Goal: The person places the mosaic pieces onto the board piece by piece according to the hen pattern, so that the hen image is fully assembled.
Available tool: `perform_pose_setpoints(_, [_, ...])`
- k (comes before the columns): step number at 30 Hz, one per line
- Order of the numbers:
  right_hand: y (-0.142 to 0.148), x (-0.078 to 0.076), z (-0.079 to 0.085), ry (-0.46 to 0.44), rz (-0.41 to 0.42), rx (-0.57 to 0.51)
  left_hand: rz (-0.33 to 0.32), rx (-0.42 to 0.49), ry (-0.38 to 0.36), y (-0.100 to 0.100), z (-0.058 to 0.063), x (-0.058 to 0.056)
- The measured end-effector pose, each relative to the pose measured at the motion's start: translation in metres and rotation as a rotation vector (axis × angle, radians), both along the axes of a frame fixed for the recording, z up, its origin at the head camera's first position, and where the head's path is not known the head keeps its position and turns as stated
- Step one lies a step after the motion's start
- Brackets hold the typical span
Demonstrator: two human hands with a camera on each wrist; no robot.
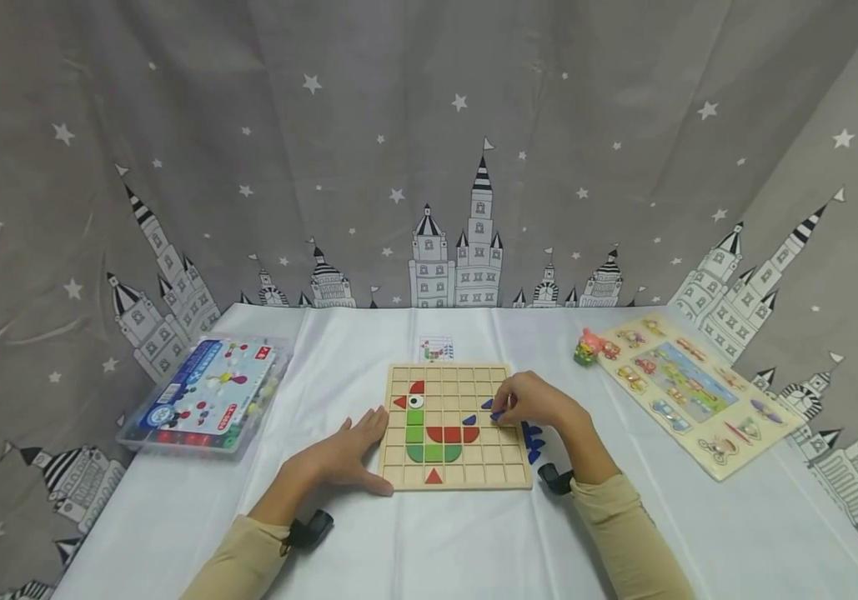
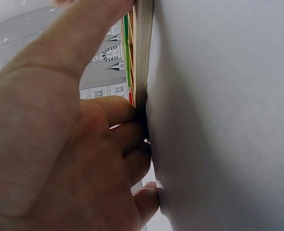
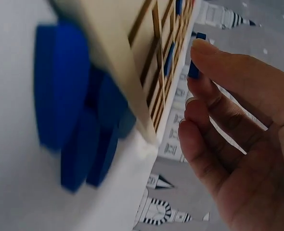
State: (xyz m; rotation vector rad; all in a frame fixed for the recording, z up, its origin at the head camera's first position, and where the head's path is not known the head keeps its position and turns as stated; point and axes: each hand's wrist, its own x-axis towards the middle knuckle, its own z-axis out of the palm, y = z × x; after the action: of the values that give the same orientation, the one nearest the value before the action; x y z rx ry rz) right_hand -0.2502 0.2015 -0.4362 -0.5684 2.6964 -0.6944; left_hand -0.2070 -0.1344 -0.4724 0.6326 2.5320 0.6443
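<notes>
In the head view, a wooden grid board (image 1: 489,475) lies on the white-covered table. Red and green pieces and a round eye tile (image 1: 416,402) form a bird-like figure on it, with a lone red triangle (image 1: 434,477) near the front edge. My left hand (image 1: 346,457) rests against the board's left edge, fingers extended. Over the board's right side, my right hand (image 1: 537,400) pinches a small blue piece (image 3: 194,71) between thumb and fingers. One blue piece (image 1: 469,421) sits in the grid above the red row; another blue piece (image 1: 487,405) lies near my fingertips.
Several loose blue pieces (image 3: 60,91) lie beside the board's right edge. A small picture card (image 1: 437,348) is behind the board. At left stands a clear plastic case (image 1: 218,387); at right are a picture puzzle board (image 1: 759,446) and a small pink-and-green toy (image 1: 588,346).
</notes>
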Motion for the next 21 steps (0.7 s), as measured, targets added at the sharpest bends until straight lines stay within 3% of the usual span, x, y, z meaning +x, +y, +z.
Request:
perform_pose_setpoints(12, [-0.019, -0.005, -0.007, -0.007, 0.024, 0.106, 0.003, 0.003, 0.003, 0.0, -0.001, 0.001])
perform_pose_setpoints(21, [-0.021, -0.008, -0.007, -0.013, 0.034, 0.109, 0.003, 0.0, 0.001, 0.0, 0.001, 0.002])
